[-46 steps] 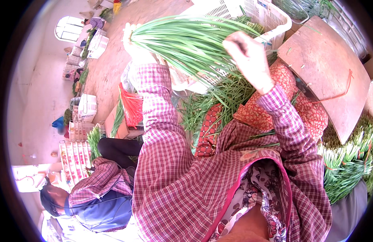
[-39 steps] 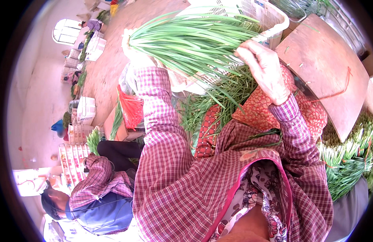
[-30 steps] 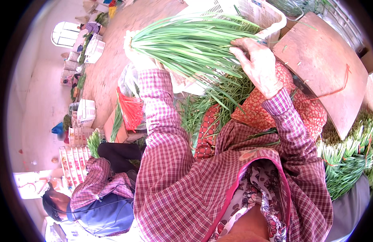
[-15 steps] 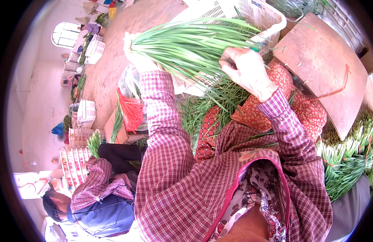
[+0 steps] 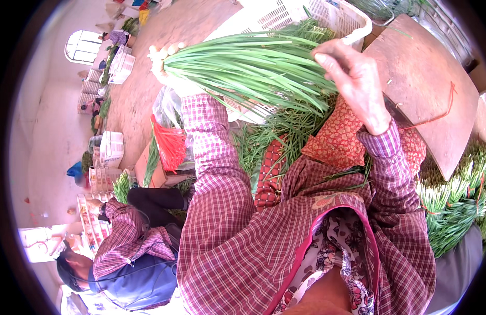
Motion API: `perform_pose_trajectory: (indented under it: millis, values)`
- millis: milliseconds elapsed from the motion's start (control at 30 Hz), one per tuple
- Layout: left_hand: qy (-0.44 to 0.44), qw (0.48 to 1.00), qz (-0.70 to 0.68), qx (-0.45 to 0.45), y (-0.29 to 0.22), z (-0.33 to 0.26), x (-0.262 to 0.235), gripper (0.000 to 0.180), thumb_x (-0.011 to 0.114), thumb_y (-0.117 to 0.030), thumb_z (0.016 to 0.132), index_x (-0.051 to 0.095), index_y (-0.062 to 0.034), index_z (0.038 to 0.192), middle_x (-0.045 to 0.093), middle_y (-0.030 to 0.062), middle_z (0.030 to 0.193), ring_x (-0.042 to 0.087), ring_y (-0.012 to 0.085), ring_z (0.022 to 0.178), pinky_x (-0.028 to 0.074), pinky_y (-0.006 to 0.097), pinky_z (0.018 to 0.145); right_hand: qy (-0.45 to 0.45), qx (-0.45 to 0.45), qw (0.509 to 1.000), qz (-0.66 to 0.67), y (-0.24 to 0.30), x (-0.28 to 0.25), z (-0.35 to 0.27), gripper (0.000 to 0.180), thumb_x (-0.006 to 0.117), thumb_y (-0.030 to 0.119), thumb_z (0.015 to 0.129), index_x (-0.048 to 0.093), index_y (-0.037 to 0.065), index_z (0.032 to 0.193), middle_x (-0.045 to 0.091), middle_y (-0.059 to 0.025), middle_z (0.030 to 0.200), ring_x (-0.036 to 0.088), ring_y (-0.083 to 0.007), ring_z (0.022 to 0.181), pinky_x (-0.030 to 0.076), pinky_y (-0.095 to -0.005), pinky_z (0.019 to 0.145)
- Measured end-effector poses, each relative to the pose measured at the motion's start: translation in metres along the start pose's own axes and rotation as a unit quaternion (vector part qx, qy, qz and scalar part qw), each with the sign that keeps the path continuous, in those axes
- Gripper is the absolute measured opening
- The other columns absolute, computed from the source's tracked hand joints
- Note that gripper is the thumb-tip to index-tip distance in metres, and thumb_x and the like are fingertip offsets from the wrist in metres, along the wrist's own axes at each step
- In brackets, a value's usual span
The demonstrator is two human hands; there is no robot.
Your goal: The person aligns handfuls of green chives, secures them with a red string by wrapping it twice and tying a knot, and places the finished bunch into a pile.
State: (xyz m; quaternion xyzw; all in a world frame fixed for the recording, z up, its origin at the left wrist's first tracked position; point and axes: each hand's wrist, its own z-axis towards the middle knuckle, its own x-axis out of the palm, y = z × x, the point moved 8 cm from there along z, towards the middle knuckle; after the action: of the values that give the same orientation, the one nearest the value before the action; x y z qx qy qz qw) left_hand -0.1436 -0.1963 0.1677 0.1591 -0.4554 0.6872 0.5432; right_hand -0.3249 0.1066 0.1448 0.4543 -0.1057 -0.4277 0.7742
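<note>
My left hand [image 5: 171, 75], washed out by bright light, is closed round the pale base end of a bunch of garlic chives [image 5: 253, 63]. The long green leaves fan out rightward, held up in front of me. At the leaf tips, my right hand [image 5: 358, 79] has thumb and fingertips brought together in a pinch; whatever is between them is hidden. More loose green leaves [image 5: 298, 123] lie in a heap under the bunch, spilling over the red patterned cloth [image 5: 337, 139] on my lap.
A white plastic crate [image 5: 353, 34] stands beyond the bunch. To the right are a brown board [image 5: 426, 89] and tied chive bundles [image 5: 453, 205]. Red ties [image 5: 169, 144] hang at left beside a clear plastic bag [image 5: 168, 110]. A co-worker [image 5: 130, 268] sits at lower left.
My right hand has moved right and slightly up along the leaves to their tips. My left hand with the bunch has shifted a little left, and the leaves lie more gathered.
</note>
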Motion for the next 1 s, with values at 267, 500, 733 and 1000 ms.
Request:
perform_pose_trajectory:
  millis: [267,500,733,1000]
  values:
    - [0.100,0.982,-0.148,-0.065,0.009,-0.003,0.014,0.020,0.060,-0.012,0.085,0.053,-0.0169,0.104,0.055,-0.0036,0.082,0.053,0.0130,0.078,0.046,0.036,0.082,0.035,-0.038,0.993,-0.107,-0.005,0.034,-0.006,0.014,0.070,0.020,0.082,0.066,0.007,0.084,0.068,-0.0115,0.076,0.066,-0.0300,0.069,0.052,-0.0386,0.063]
    - [0.113,0.981,-0.142,-0.064,0.001,-0.006,0.021,0.016,0.060,-0.013,0.086,0.053,-0.0172,0.100,0.049,-0.0043,0.080,0.048,0.0106,0.076,0.043,0.031,0.077,0.040,-0.056,0.994,-0.085,0.002,0.047,-0.003,0.013,0.066,0.016,0.081,0.060,0.005,0.082,0.064,-0.0103,0.073,0.063,-0.0300,0.065,0.051,-0.0397,0.060]
    - [0.171,0.971,-0.161,-0.051,-0.001,-0.003,0.021,0.013,0.057,-0.013,0.086,0.052,-0.0181,0.097,0.047,-0.0056,0.077,0.045,0.0107,0.075,0.041,0.033,0.079,0.057,-0.065,0.990,-0.111,-0.004,0.037,-0.013,0.011,0.064,0.013,0.078,0.058,0.004,0.080,0.061,-0.0107,0.069,0.062,-0.0303,0.062,0.050,-0.0393,0.059]
    - [0.240,0.943,-0.219,-0.075,-0.006,-0.010,0.036,0.011,0.052,-0.009,0.089,0.055,-0.0182,0.096,0.050,-0.0054,0.075,0.048,0.0110,0.074,0.043,0.035,0.082,0.042,-0.006,0.997,-0.058,-0.004,0.022,-0.014,0.020,0.070,0.024,0.085,0.063,0.005,0.088,0.064,-0.0110,0.068,0.063,-0.0274,0.059,0.050,-0.0375,0.056]
